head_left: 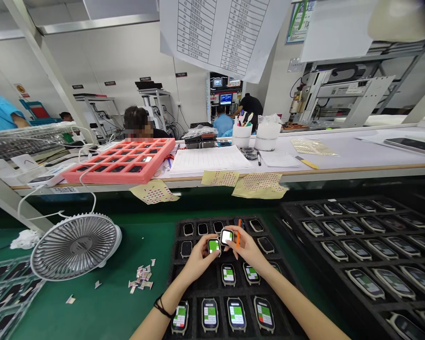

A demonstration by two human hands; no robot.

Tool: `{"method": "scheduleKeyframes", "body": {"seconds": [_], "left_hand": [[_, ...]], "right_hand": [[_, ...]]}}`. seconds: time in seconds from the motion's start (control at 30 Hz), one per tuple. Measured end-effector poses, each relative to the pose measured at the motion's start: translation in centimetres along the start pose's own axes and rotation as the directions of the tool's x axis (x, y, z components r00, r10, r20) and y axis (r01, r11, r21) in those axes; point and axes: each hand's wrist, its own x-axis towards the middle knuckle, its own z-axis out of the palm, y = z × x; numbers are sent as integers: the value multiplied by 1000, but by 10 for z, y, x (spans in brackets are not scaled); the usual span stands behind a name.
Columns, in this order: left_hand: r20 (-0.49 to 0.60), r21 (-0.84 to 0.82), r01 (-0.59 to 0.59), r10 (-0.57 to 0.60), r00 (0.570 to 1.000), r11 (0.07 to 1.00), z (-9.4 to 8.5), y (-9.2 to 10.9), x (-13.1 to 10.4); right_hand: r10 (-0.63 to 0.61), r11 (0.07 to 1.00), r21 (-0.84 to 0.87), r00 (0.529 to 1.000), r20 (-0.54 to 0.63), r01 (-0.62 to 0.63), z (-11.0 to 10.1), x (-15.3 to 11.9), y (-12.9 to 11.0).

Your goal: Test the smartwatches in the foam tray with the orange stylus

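My left hand [200,255] is closed around a green-and-white-screened smartwatch [214,246], thumb along its lower edge, fingers behind. My right hand [246,245] has its fingertips narrowed on a white-screened smartwatch [227,237], just beside the first; an orange stick [238,234] stands among the same fingers, probably tucked there so I needn't put it down. I hold both faces upward and toward me, likely so I can read them together.

They are above the black foam tray [208,283] on the green bench [120,311]. Its compartments keep the other watches apart, presumably to spare their glass: the lit watches [228,274] sit in the nearer rows, the dark watches [203,229] mostly in the farther ones. A second black tray [336,293] stands to my right, within easy reach, I judge. Small pale scraps [141,277] lie loosely heaped on my left, near the fan [78,246], clear of the trays.
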Motion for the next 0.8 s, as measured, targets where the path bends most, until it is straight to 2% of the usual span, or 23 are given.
{"method": "scheduleKeyframes", "body": {"seconds": [0.3, 0.53, 0.8], "left_hand": [[13, 7, 57, -57, 998, 998, -1, -2, 2], [-30, 33, 58, -57, 998, 998, -2, 0, 2], [-33, 18, 59, -58, 998, 998, 0, -3, 4]], "right_hand": [[22, 1000, 7, 999, -34, -22, 0, 1, 0], [35, 999, 13, 997, -66, -35, 1, 1, -5], [54, 999, 2, 994, -97, -54, -1, 0, -4]]}}
